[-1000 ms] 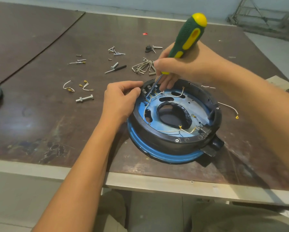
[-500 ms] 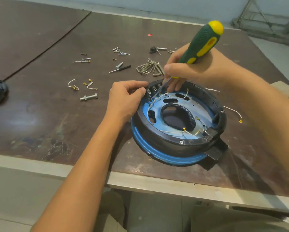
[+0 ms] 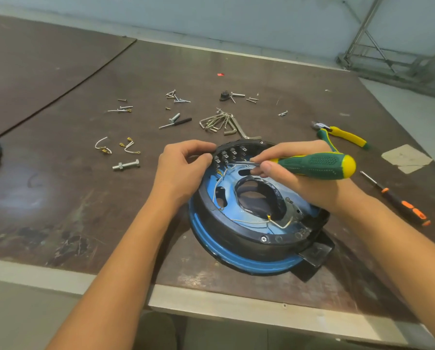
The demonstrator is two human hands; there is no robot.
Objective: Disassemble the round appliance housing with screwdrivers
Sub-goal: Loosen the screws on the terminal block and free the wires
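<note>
Screwdriver (image 3: 317, 164) tip at the terminal row (image 3: 229, 154) of the round housing (image 3: 236, 238), which sits near the front edge of the table (image 3: 60, 198).
The right hand (image 3: 294, 178) has its fingers clamped on the tool, which lies almost flat with the shaft pointing left. The left hand (image 3: 183, 168) curls over the far-left rim, thumb and forefinger pinched beside the terminals. The step looks like freeing a terminal connection. Next calls for a steady tip and firm bracing, since white wires (image 3: 259, 221) crossing the blue plate could snag. 1 hex screw (image 3: 263, 239) sits in the near rim. Hex keys (image 3: 219, 123), pliers (image 3: 345, 136), a 2nd screwdriver (image 3: 400, 202) and loose screws (image 3: 177, 97) lie well apart.
</note>
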